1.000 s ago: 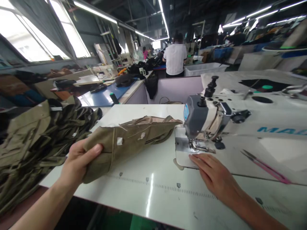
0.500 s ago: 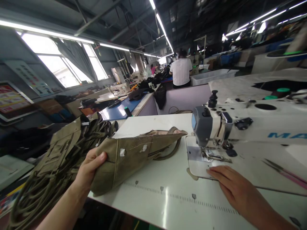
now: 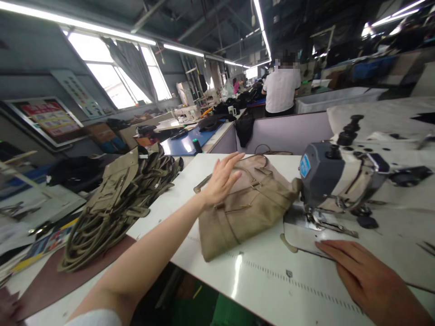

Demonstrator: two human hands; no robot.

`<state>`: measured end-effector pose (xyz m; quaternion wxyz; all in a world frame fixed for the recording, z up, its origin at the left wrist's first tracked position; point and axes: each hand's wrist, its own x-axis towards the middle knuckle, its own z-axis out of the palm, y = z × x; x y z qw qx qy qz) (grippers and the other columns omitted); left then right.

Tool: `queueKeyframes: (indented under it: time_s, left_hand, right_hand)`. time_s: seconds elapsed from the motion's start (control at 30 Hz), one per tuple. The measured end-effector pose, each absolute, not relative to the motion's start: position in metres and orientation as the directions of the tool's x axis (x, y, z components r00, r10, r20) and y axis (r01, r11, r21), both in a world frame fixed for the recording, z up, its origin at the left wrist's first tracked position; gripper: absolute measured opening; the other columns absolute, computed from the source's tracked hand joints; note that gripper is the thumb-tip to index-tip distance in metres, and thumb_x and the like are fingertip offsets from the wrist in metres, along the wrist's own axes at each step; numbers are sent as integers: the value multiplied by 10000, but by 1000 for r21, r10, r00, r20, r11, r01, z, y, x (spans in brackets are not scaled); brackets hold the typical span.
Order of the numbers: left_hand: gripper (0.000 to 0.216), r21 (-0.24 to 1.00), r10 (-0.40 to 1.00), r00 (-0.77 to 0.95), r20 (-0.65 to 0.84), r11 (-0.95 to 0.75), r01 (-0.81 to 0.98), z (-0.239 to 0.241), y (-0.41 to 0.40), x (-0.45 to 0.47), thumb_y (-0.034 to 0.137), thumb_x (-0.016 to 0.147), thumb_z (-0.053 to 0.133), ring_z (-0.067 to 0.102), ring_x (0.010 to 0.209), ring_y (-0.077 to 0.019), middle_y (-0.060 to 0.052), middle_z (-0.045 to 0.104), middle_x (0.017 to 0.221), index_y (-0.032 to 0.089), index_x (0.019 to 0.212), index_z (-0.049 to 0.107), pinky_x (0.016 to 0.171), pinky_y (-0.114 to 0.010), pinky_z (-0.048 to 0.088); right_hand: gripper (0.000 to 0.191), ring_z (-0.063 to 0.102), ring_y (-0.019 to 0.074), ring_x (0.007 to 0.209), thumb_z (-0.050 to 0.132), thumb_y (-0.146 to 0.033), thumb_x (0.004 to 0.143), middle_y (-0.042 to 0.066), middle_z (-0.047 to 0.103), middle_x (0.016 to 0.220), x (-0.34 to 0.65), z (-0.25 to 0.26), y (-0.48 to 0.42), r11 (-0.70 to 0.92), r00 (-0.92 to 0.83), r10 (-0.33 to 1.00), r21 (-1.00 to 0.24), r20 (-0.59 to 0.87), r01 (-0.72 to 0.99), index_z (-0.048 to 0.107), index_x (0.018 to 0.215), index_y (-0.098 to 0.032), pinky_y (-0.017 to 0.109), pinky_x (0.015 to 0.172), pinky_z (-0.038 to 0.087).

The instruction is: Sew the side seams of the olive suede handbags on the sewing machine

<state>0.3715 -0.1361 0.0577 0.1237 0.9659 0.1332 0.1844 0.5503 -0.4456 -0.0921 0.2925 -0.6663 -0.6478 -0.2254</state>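
Note:
An olive-green fabric bag (image 3: 251, 217) with handles and straps lies on the white sewing table (image 3: 268, 299). My left hand (image 3: 222, 179) is over the bag's upper left part, fingers spread and closed on nothing; whether the palm presses on the cloth I cannot tell. The bag's right corner reaches the head of the sewing machine (image 3: 322, 176), just left of the needle area. My right hand (image 3: 363, 267) rests with fingers stretched out flat at the front edge of the machine's metal plate (image 3: 306, 235), holding nothing.
A pile of similar olive bags (image 3: 118, 185) with looped handles lies at the left. Scissors tips (image 3: 426, 248) show at the right edge. A thread spool (image 3: 197, 146) stands behind the table. Farther back, a person in a white shirt (image 3: 280, 90) faces away.
My left hand has let go of the bag's edge and moved up and right over it. The bag has turned over and lies flatter, nearer the machine. My right hand stays by the plate.

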Motion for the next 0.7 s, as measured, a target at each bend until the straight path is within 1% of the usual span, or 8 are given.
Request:
queueKeyframes:
  time_s: [0.07, 0.13, 0.27, 0.4, 0.47, 0.53, 0.6, 0.7]
  left_hand:
    - [441, 169, 318, 936, 153, -941, 292, 44, -103, 368, 383, 988, 362, 290, 1391, -274, -71, 330, 1505, 278, 1412, 419, 1165, -504, 163]
    - [388, 123, 362, 931, 33, -926, 356, 27, -80, 351, 374, 970, 419, 435, 1287, -261, -71, 461, 1387, 297, 1336, 521, 1115, -465, 285]
    - [429, 13, 521, 853, -40, -853, 522, -1, -83, 303, 411, 994, 337, 561, 1131, -265, -92, 576, 1159, 303, 1393, 452, 977, -453, 415]
    - [528, -41, 682, 728, -70, -731, 681, -7, -134, 264, 388, 1008, 233, 647, 928, -323, -177, 652, 946, 88, 1413, 389, 802, -469, 486]
    - [537, -15, 690, 710, -137, -718, 695, -1, -167, 248, 378, 1012, 212, 671, 803, -297, -157, 676, 836, 41, 1394, 379, 715, -415, 511]
    - [528, 104, 558, 805, -202, -805, 584, 10, -196, 232, 423, 1005, 273, 675, 840, -247, -118, 694, 902, 106, 1420, 347, 763, -364, 525]
    - [626, 230, 289, 937, -198, -915, 331, 20, -215, 215, 522, 947, 424, 636, 1036, -233, -99, 660, 1134, 214, 1471, 276, 976, -407, 459]
    - [920, 154, 80, 983, -168, -982, 106, 27, -221, 190, 610, 756, 666, 460, 1295, -299, -89, 480, 1420, 324, 1501, 207, 1152, -580, 161]
  right_hand:
    - [290, 636, 235, 925, 413, -199, 931, 77, 644, 1067, 552, -93, -447, 18, 66, 722, -115, 689, 993, 627, 1128, -196, 380, 827, 508]
    - [305, 635, 246, 936, 413, -201, 931, 74, 637, 1090, 553, -94, -447, 13, 85, 726, -137, 682, 990, 606, 1167, -213, 401, 840, 497]
    - [386, 631, 263, 964, 431, -230, 935, 72, 637, 1130, 548, -93, -448, 12, 99, 746, -163, 658, 987, 529, 1307, -264, 428, 899, 475]
    - [464, 629, 240, 1022, 455, -235, 933, 80, 629, 1173, 510, -81, -446, 123, 19, 797, -192, 604, 974, 452, 1398, -232, 360, 886, 528]
    - [515, 601, 232, 1106, 463, -253, 932, 93, 580, 1277, 481, -75, -440, 180, -43, 854, -217, 519, 960, 395, 1438, -189, 328, 892, 551]
    - [573, 544, 275, 1200, 468, -321, 939, 127, 513, 1366, 456, -69, -428, 184, -60, 884, -226, 463, 957, 332, 1474, -165, 381, 920, 551]
    - [590, 513, 302, 1236, 435, -323, 962, 163, 484, 1384, 444, -65, -414, 77, 45, 891, -249, 451, 965, 266, 1502, -154, 441, 948, 533]
    - [585, 525, 306, 1218, 390, -281, 979, 189, 500, 1355, 448, -61, -399, -6, 158, 878, -320, 452, 947, 207, 1515, -138, 487, 976, 505]
